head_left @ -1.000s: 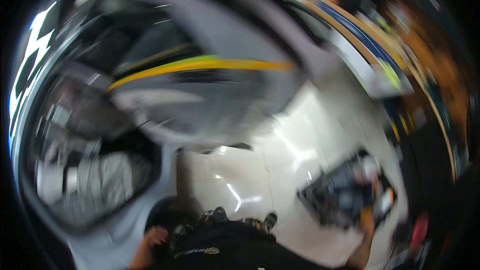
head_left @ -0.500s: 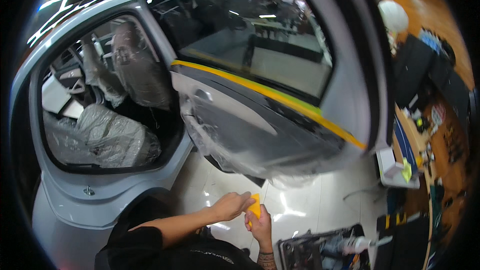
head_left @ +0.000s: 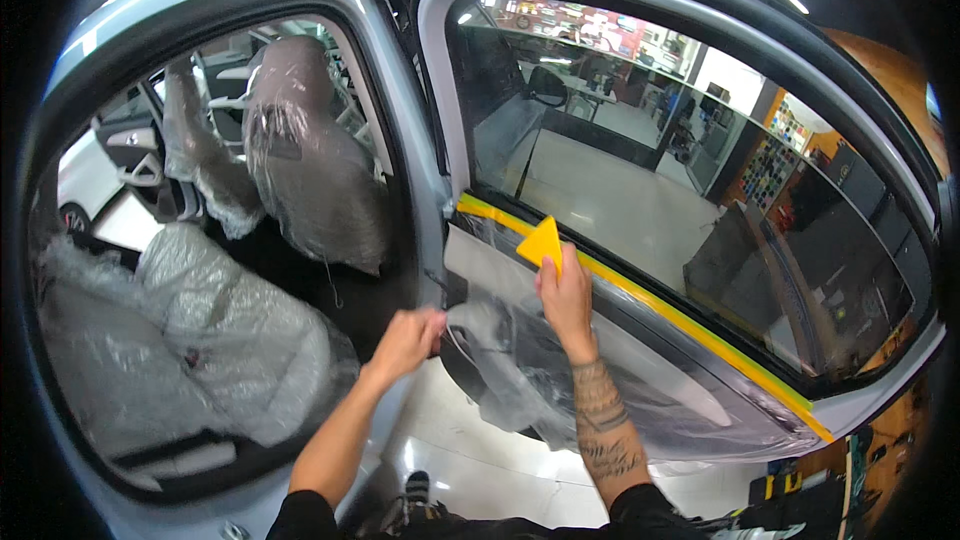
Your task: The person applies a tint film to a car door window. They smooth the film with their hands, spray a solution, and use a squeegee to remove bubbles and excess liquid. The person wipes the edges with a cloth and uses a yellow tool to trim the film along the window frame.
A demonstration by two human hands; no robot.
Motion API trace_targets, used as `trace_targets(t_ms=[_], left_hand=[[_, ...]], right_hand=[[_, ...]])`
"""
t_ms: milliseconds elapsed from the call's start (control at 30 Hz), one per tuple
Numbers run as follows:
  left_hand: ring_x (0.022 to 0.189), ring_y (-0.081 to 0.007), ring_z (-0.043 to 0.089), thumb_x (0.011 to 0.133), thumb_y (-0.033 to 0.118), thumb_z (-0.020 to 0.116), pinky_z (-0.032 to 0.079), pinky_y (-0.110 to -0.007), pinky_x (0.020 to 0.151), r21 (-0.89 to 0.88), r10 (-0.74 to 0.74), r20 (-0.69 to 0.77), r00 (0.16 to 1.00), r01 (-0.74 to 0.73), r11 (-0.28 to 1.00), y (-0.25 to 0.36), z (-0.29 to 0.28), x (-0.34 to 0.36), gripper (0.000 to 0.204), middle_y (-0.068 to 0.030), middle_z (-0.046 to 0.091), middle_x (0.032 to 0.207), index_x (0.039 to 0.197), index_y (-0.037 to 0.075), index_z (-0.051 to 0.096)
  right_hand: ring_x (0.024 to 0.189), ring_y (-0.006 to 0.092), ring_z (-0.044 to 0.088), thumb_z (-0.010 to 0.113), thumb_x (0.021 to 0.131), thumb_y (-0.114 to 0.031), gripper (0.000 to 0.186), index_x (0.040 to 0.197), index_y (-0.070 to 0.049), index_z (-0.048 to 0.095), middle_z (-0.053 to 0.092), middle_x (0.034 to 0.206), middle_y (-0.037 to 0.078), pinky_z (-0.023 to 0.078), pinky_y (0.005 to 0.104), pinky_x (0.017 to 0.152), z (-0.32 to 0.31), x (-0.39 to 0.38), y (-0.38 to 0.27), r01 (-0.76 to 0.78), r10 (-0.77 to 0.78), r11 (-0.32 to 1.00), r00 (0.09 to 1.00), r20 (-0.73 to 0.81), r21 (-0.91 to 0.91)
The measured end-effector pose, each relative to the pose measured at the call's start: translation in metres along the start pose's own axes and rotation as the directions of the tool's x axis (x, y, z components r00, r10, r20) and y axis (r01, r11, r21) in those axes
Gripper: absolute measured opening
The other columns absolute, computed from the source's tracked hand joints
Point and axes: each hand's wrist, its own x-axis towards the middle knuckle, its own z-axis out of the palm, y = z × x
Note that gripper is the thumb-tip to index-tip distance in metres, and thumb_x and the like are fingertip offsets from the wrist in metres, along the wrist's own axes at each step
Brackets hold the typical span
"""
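Note:
My right hand [head_left: 568, 305] is closed round a flat yellow squeegee [head_left: 541, 243], its wide end pointing up. The squeegee is in front of the yellow masking tape [head_left: 645, 298] that runs along the base of the door window [head_left: 620, 160]. My left hand [head_left: 405, 345] is closed at the hinge-side edge of the open car door, with its fingertips against the clear plastic sheet [head_left: 510, 365] over the door panel. What those fingers pinch, if anything, is too small to make out.
On the left, the door opening shows plastic-wrapped seats [head_left: 310, 160] and a rear bench [head_left: 240, 330]. The pale car body [head_left: 405, 130] frames it. Below the door is a glossy tiled floor [head_left: 480, 455], with my shoe [head_left: 417, 487] on it. Black cases [head_left: 790, 485] stand at the lower right.
My view has come closer to the door. My hands were together low down at the squeegee; now the right has raised it to the tape and the left has moved to the door edge.

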Motion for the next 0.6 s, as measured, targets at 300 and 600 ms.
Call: trace_targets(t_ms=[300, 600], left_hand=[[0.122, -0.0360, 0.044, 0.071, 0.058, 0.071, 0.039, -0.040, 0.098, -0.306, 0.346, -0.400, 0.849, -0.480, 0.822, 0.042, -0.164, 0.292, 0.110, -0.0279, 0.040, 0.131, 0.141, -0.002, 0.011], [0.119, -0.0359, 0.048, 0.075, 0.053, 0.070, 0.038, -0.037, 0.100, -0.207, 0.363, -0.242, 0.900, -0.413, 0.887, 0.031, -0.170, 0.310, 0.112, -0.0307, 0.045, 0.127, 0.136, -0.009, 0.000]], right_hand=[[0.069, 0.0414, 0.062, 0.051, 0.084, -0.005, 0.006, 0.084, 0.000, 0.054, 0.063, 0.072, 0.022, 0.048, 0.0497, 0.062, 0.151, 0.117, 0.003, -0.110, 0.027, 0.875, 0.983, -0.179, -0.471], [0.065, 0.0362, 0.063, 0.053, 0.086, -0.007, 0.005, 0.085, -0.002, 0.055, 0.066, 0.075, 0.015, 0.048, 0.0471, 0.056, 0.198, 0.128, 0.004, -0.107, 0.025, 0.985, 0.861, -0.507, -0.134]])
